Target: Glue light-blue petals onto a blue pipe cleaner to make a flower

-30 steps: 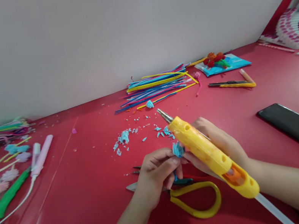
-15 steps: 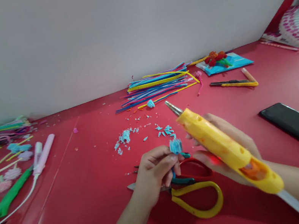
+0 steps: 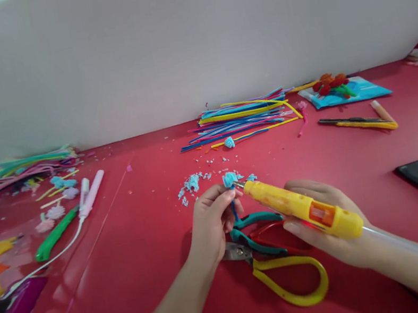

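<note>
Head view: aimed yellow glue gun at blue flower head.
Pinched its blue stem roughly upright in the left hand; clasped the gun in the right hand. Pointed it lengthwise forward and leftward, with the nozzle at the flower's right side. Held the flower just above the left fingertips, well left of the right hand; could not tell of contact.

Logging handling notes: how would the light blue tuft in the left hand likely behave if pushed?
The light blue tuft is probably light, being small and fuzzy-looking. It may squash, given its ragged edges. The slim blue stem beneath might bend.
</note>
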Demonstrator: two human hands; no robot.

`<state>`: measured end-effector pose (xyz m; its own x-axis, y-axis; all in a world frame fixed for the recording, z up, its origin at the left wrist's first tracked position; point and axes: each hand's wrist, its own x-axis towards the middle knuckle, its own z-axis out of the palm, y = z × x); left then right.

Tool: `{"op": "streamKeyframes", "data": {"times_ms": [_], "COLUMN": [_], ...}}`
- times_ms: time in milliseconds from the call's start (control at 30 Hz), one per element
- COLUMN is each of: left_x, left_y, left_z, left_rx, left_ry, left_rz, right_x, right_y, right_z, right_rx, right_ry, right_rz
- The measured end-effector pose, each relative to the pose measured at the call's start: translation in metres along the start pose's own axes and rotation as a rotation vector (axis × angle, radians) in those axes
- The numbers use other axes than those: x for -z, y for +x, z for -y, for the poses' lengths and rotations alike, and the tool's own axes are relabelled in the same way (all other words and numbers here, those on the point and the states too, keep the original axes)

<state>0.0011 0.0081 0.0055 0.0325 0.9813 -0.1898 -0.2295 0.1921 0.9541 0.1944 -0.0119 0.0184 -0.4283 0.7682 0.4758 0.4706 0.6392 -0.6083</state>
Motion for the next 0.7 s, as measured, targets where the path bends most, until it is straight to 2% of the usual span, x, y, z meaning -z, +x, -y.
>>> {"op": "streamKeyframes", "data": {"times_ms": [200, 700], "left_x": [0.0002, 0.0011], "left_y": [-0.0004, -0.0003], "left_z": [0.0013, 0.0031], "left_rx": [-0.004, -0.025], "left_ry": [-0.019, -0.027], "left_rz": [0.022, 0.023], "right_x": [-0.0008, -0.0037], "right_y": [-0.0002, -0.0012], "right_z": [0.0009, -0.0005], "right_rx": [-0.079, -0.144], "right_ry": [0.0, -0.013], "right_rz": [0.032, 0.062]}}
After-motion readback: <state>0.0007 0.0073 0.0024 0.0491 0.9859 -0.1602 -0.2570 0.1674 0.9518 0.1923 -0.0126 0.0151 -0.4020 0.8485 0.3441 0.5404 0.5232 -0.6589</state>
